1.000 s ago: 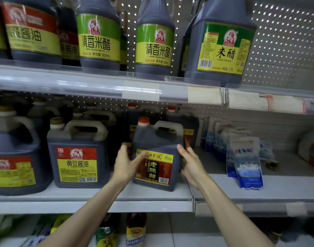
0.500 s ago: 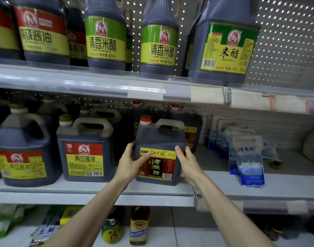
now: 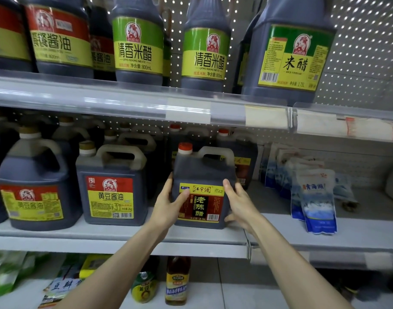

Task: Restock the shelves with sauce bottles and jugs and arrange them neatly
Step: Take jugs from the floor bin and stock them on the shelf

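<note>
Hands: my left hand (image 3: 168,204) and right hand (image 3: 241,205) grasp the vinegar jug (image 3: 202,172).
Change: tilt gone; probably seated near the shelf (image 3: 124,234) front edge.

The red-capped, dark vinegar jug (image 3: 202,172) stands upright on the middle shelf (image 3: 124,234).

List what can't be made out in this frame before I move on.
All head view.
Rear jugs: labels mostly hidden behind the vinegar jug.
Top-shelf bottles: caps cut off by the upper edge.
Bottom-shelf packets: blurred, unreadable.
Price strip tags: print too washed out.
</note>
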